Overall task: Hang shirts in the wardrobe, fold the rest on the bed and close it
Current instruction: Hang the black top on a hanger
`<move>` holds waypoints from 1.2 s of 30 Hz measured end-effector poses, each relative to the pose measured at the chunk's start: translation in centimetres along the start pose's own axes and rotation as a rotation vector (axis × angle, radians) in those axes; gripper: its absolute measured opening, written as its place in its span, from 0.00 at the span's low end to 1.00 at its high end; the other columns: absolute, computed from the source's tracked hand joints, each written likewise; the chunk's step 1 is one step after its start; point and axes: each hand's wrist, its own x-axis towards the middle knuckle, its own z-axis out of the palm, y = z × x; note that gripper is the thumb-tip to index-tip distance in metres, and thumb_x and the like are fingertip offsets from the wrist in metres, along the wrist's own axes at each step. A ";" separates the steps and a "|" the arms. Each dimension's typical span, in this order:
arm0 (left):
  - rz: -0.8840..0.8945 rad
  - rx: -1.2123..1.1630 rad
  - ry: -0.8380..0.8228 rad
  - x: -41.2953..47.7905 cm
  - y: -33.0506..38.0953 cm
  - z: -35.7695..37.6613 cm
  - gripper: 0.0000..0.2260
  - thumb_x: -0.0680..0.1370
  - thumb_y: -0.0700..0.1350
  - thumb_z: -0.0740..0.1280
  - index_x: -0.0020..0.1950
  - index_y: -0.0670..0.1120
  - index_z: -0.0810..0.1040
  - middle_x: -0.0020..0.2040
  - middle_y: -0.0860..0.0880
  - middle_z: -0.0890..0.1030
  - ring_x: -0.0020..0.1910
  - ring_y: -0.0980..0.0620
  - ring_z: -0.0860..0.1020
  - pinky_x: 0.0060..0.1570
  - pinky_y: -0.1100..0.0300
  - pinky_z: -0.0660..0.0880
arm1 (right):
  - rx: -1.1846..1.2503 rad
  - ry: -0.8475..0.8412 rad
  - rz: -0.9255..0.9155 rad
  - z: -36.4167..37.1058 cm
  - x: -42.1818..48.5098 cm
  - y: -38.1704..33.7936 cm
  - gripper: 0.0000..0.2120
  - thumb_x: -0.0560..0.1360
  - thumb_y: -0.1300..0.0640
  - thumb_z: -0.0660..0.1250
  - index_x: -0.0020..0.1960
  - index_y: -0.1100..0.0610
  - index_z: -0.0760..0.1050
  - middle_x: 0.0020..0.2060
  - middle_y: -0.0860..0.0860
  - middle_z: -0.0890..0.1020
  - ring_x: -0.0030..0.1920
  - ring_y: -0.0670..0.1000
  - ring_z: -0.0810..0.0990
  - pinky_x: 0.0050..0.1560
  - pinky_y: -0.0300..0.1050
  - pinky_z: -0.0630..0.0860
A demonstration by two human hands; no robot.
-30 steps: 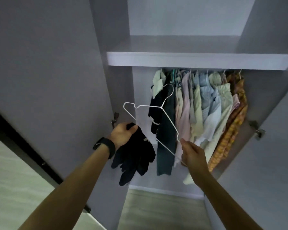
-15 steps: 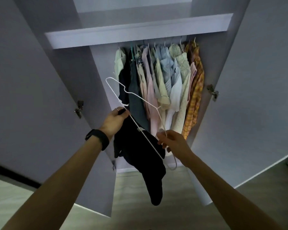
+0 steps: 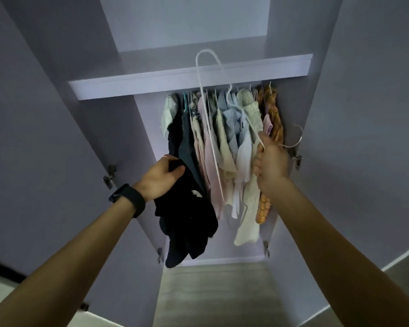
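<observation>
A limp black fabric garment [image 3: 187, 220] was held bunched in the left hand [image 3: 159, 177]. The fingers and thumb were curled tightly round its upper edge, and the rest of the cloth was left hanging below the hand, in front of the lower left part of the open wardrobe. A thin white wire hanger [image 3: 211, 142] was gripped by the right hand [image 3: 272, 167], the fingers being closed narrowly round the wire near its neck, with no gap to be seen between fingers and palm. The hanger was held tilted, with one rounded shoulder raised in front of the pale lilac wardrobe shelf [image 3: 128, 88] and its hook [image 3: 297, 138] turned out to the right of the hand, near the right inner wall. The hanger and the black garment were apart, with hanging clothes showing between them. Behind both hands, a tightly packed row of hanging shirts [image 3: 232, 138] in white, pink, pale blue, cream and orange check was seen beneath the shelf. A black wristband [image 3: 127, 199] was worn on the left wrist and a thin ring [image 3: 165, 157] on one finger of that hand. Both lilac wardrobe doors [image 3: 45, 126] were stood open, with metal hinges [image 3: 109, 175] visible at their inner edges, and a pale wood-grain floor [image 3: 213, 293] was seen below.
</observation>
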 end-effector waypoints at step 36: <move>0.217 0.067 0.485 -0.8 4.5 -15.7 0.01 0.77 0.53 0.72 0.45 0.58 0.83 0.38 0.62 0.84 0.43 0.69 0.79 0.41 0.80 0.69 | -1.017 -0.330 -1.094 12.8 1.1 -2.5 0.22 0.75 0.47 0.63 0.30 0.60 0.62 0.24 0.52 0.66 0.26 0.51 0.64 0.29 0.39 0.64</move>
